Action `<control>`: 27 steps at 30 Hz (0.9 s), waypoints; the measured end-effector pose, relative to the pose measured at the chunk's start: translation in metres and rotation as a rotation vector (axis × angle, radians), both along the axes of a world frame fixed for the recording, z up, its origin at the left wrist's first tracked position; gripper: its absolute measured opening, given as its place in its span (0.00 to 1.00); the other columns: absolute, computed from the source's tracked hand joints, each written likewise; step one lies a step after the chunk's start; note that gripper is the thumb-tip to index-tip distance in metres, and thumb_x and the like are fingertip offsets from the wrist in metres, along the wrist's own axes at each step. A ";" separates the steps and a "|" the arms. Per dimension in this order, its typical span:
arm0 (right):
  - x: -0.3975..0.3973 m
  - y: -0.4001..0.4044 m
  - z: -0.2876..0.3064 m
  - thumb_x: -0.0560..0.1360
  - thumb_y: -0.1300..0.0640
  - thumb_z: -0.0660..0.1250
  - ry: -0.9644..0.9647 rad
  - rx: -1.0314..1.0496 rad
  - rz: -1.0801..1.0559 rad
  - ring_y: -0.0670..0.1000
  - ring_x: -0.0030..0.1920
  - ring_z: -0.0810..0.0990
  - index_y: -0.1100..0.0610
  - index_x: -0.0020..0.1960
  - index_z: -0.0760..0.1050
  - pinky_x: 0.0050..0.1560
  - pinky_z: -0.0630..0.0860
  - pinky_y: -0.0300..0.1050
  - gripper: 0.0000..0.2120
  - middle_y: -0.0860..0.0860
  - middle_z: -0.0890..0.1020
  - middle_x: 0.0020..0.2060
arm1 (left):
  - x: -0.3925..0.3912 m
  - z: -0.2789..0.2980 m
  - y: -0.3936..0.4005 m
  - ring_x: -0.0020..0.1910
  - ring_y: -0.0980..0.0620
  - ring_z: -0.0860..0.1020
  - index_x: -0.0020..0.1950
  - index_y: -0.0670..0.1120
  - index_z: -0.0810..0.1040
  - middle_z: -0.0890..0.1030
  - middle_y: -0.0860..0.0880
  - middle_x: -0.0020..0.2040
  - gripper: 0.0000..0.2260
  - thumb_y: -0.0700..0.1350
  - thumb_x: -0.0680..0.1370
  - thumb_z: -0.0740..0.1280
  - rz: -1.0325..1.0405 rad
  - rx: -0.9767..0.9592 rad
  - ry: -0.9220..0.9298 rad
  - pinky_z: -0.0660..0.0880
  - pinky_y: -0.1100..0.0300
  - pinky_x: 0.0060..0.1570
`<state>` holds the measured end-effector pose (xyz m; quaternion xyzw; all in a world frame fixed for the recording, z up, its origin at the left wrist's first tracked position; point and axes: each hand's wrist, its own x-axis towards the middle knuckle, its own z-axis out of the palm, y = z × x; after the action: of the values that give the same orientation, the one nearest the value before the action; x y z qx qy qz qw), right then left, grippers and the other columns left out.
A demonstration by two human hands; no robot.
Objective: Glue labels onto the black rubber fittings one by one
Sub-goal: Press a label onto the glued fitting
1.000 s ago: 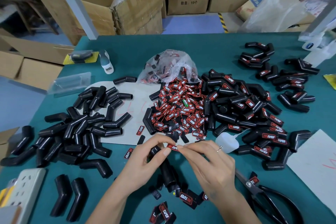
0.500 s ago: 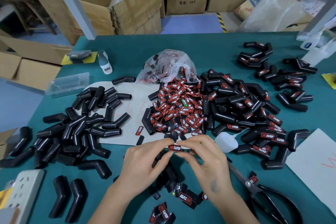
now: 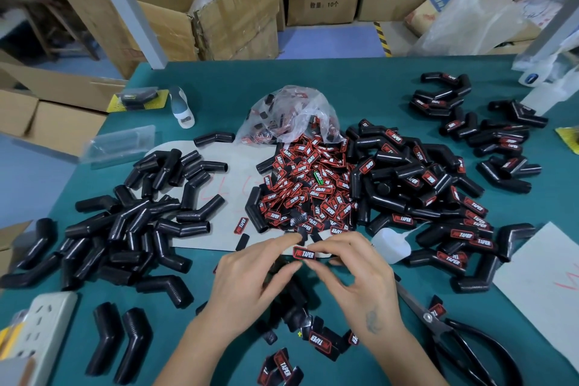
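Green bench (image 3: 360,84) under both hands: the left hand (image 3: 250,279) and right hand (image 3: 354,276) share a fingertip grip, pinching one red label (image 3: 304,253) above a black fitting (image 3: 291,294) mostly hidden beneath them. Unlabelled fittings (image 3: 131,229) lie left, labelled ones (image 3: 438,197) right. Glue may grab early; a tilted label would set crooked.

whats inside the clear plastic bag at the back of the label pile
Through the plastic bag more red-and-black labels and a few black pieces show, spilling from its mouth into the label pile. Crumpled, glaring plastic hides the rest, so how full it is cannot be told.
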<state>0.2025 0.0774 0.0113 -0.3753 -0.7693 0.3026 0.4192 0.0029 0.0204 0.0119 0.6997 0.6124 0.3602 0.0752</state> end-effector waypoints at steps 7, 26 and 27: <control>0.001 -0.002 0.000 0.80 0.49 0.73 0.136 -0.038 -0.034 0.51 0.54 0.84 0.47 0.58 0.84 0.50 0.83 0.41 0.08 0.43 0.80 0.53 | 0.003 -0.002 -0.002 0.41 0.58 0.80 0.71 0.67 0.72 0.80 0.61 0.51 0.17 0.67 0.83 0.60 0.108 -0.141 -0.458 0.74 0.70 0.45; 0.002 0.000 -0.001 0.80 0.55 0.74 0.075 0.151 -0.086 0.43 0.56 0.84 0.56 0.57 0.85 0.59 0.80 0.39 0.07 0.45 0.84 0.56 | 0.024 -0.003 -0.003 0.51 0.46 0.84 0.67 0.52 0.83 0.76 0.50 0.56 0.15 0.41 0.82 0.70 0.073 -0.113 -0.866 0.84 0.53 0.55; 0.002 0.000 -0.003 0.80 0.56 0.75 0.056 0.182 -0.091 0.44 0.56 0.84 0.57 0.57 0.85 0.59 0.81 0.41 0.07 0.46 0.84 0.56 | 0.024 -0.003 -0.004 0.52 0.46 0.84 0.67 0.52 0.83 0.76 0.50 0.56 0.15 0.41 0.82 0.70 0.060 -0.111 -0.855 0.84 0.54 0.55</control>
<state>0.2049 0.0773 0.0083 -0.3617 -0.7636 0.2226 0.4864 0.0268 0.0166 0.0090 0.4643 0.5648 0.5862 0.3490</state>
